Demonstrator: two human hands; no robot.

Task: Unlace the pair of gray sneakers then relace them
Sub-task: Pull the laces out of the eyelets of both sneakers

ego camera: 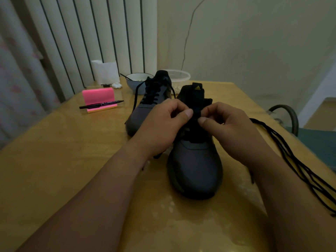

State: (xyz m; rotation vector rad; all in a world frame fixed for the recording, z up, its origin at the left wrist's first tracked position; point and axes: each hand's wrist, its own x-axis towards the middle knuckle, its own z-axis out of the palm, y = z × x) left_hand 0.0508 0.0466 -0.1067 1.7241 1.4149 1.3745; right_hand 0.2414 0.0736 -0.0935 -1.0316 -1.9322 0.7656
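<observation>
Two gray sneakers stand on the wooden table (63, 160), toes toward me. The near sneaker (195, 170) is in the middle, its black tongue with a yellow logo standing up. My left hand (163, 124) and my right hand (231, 128) meet over its eyelet area, each pinching something black at the tongue between thumb and forefinger; what exactly is pinched is hidden. A loose black lace (294, 166) trails in loops along the table's right edge. The far sneaker (145, 104) behind my left hand has its black lace threaded, with the ends hanging loose.
A pink sticky-note holder (98, 97) with a black pen (101, 104) across it sits at the left. Behind the shoes stand a bowl (134, 80), a clear plastic tub (179, 77) and a white tissue pack (105, 71). A chair (291, 117) stands beyond the right edge.
</observation>
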